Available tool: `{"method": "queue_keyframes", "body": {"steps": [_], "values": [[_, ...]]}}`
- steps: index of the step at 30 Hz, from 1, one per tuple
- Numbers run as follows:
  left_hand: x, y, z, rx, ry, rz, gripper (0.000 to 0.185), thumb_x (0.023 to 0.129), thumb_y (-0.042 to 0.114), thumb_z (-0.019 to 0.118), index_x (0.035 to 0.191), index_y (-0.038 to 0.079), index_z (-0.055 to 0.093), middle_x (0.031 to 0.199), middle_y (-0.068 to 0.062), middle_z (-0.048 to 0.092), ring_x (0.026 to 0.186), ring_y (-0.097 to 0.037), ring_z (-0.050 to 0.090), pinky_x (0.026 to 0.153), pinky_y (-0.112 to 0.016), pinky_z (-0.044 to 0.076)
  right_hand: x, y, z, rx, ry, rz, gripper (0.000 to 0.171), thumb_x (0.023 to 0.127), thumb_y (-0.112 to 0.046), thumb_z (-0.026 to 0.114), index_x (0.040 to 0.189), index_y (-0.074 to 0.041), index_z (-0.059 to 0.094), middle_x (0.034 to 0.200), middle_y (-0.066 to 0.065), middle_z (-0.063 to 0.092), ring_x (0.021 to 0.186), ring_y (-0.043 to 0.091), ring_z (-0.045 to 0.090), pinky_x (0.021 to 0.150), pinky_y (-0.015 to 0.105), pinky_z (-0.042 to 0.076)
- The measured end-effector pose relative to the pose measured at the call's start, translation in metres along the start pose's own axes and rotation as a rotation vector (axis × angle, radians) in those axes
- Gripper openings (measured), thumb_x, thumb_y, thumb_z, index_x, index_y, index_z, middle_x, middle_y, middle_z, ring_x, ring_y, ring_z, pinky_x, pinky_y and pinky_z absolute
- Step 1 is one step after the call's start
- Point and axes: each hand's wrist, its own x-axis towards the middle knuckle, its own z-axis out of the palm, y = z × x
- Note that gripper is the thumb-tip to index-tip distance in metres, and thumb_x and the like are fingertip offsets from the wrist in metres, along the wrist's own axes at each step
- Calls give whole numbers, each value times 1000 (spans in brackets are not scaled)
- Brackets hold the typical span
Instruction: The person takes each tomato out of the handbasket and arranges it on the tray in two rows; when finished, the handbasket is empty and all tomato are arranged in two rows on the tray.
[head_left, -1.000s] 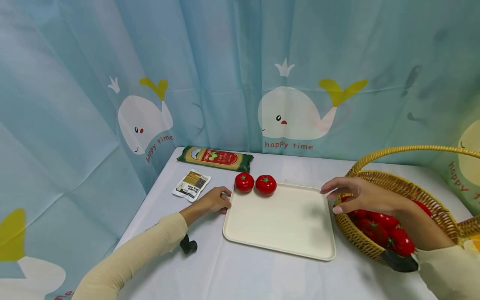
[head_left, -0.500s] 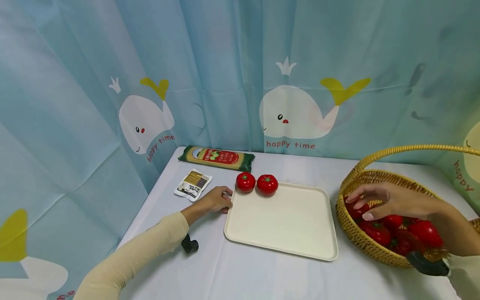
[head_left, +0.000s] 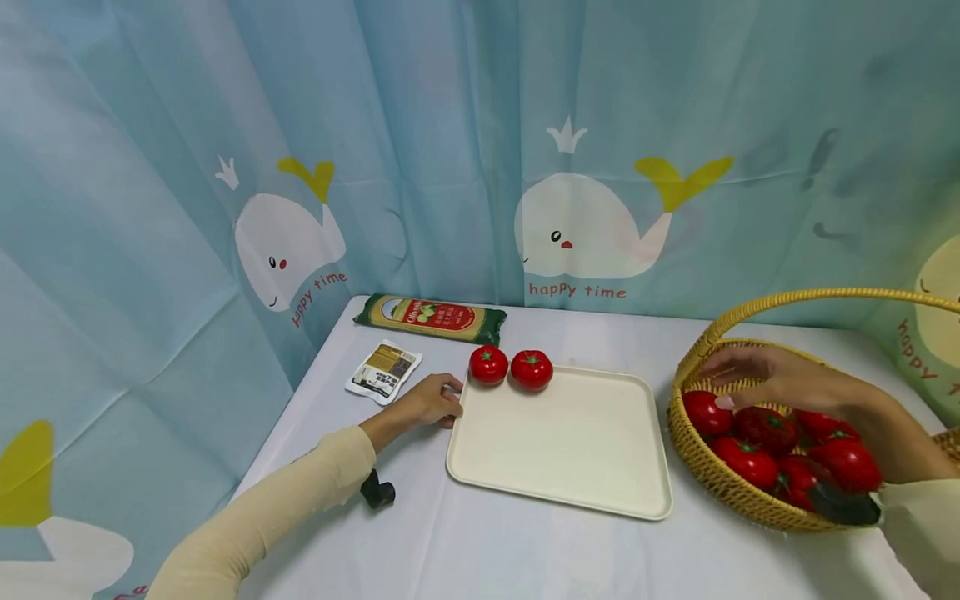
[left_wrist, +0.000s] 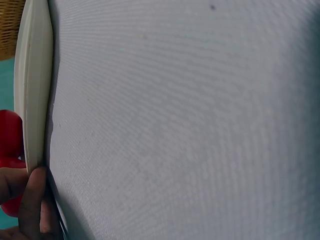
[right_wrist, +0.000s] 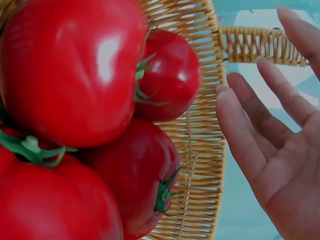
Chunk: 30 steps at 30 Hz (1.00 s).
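At the left edge of a cream tray point(head_left: 558, 442), my left hand point(head_left: 431, 400) pinches the rim between thumb and fingers; the left wrist view shows the fingertips point(left_wrist: 36, 180) right on that rim. Two red tomatoes, one at the corner point(head_left: 488, 365) and one beside it point(head_left: 532, 370), sit along the tray's far left edge. My right hand point(head_left: 795, 383) is over the wicker basket point(head_left: 692, 454), fingers spread and holding nothing. Below it lie several tomatoes point(head_left: 746, 463) with green stems. In the right wrist view, the hand point(right_wrist: 280, 145) is apart from the nearest tomato point(right_wrist: 172, 75).
The basket's tall handle point(head_left: 810, 295) arches behind the right hand. A green pasta packet point(head_left: 431, 318) lies at the back left, with a small white and brown pouch point(head_left: 385, 372) in front of it. A light blue curtain point(head_left: 450, 150) with whales hangs behind the table.
My right hand has moved right from the tray's far right corner to over the basket, then slightly lower toward its far side. The left hand stays at the tray's rim.
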Motion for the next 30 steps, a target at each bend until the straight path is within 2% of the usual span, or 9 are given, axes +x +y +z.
{"method": "queue_keyframes", "body": {"steps": [4, 8, 12, 15, 17, 22, 25, 30], "values": [[0, 0, -1, 3, -3, -3, 42, 86, -2, 69, 126, -3, 57, 90, -10, 62, 73, -16, 62, 63, -24, 61, 5, 6, -1, -14, 1, 23, 42, 92, -14, 70, 132, -7, 58, 127, 8, 65, 112, -1, 60, 83, 19, 56], [0, -1, -1, 11, -1, -3, 42, 86, -2, 69, 127, -3, 57, 90, -10, 62, 73, -16, 62, 64, -24, 61, 9, 11, -3, 1, -29, 58, 45, 93, -17, 69, 135, -5, 56, 133, 17, 61, 114, 1, 60, 83, 21, 57], [0, -1, 0, 14, 1, -1, 43, 85, -3, 69, 126, -3, 58, 90, -10, 62, 73, -16, 62, 64, -24, 62, 11, 13, -4, 24, -86, 111, 51, 93, -21, 70, 137, -2, 53, 139, 24, 55, 120, 18, 61, 83, 22, 57], [0, -1, 0, 4, 0, -2, 43, 85, -3, 69, 126, -3, 58, 90, -10, 62, 72, -16, 62, 64, -24, 62, 14, 15, -4, 76, -138, 144, 55, 93, -21, 70, 138, 2, 49, 141, 30, 50, 122, 35, 59, 85, 25, 59], [0, -1, 0, 3, 1, -2, 42, 85, -3, 69, 126, -3, 58, 89, -10, 62, 72, -16, 62, 64, -24, 62, 17, 17, -3, 123, -169, 158, 56, 93, -18, 70, 138, 5, 47, 142, 33, 47, 122, 42, 57, 86, 30, 61], [0, -1, 0, 11, 4, -4, 42, 85, -3, 69, 125, -2, 58, 90, -10, 62, 73, -16, 62, 64, -24, 62, 23, 22, 1, 181, -206, 192, 59, 92, -17, 71, 139, 8, 46, 142, 37, 44, 118, 37, 61, 84, 40, 63], [0, -1, 0, 13, 2, -2, 42, 84, -3, 70, 125, -3, 58, 90, -10, 62, 72, -16, 62, 63, -24, 62, 25, 23, 2, 179, -216, 217, 59, 92, -19, 72, 139, 6, 48, 142, 33, 47, 114, 28, 63, 83, 40, 63], [0, 0, 0, 1, -2, 0, 42, 84, -3, 69, 125, -3, 58, 88, -9, 61, 70, -16, 62, 62, -24, 61, 28, 23, 5, 162, -247, 233, 58, 91, -19, 73, 138, 5, 51, 141, 30, 49, 111, 26, 62, 80, 40, 63]]}}
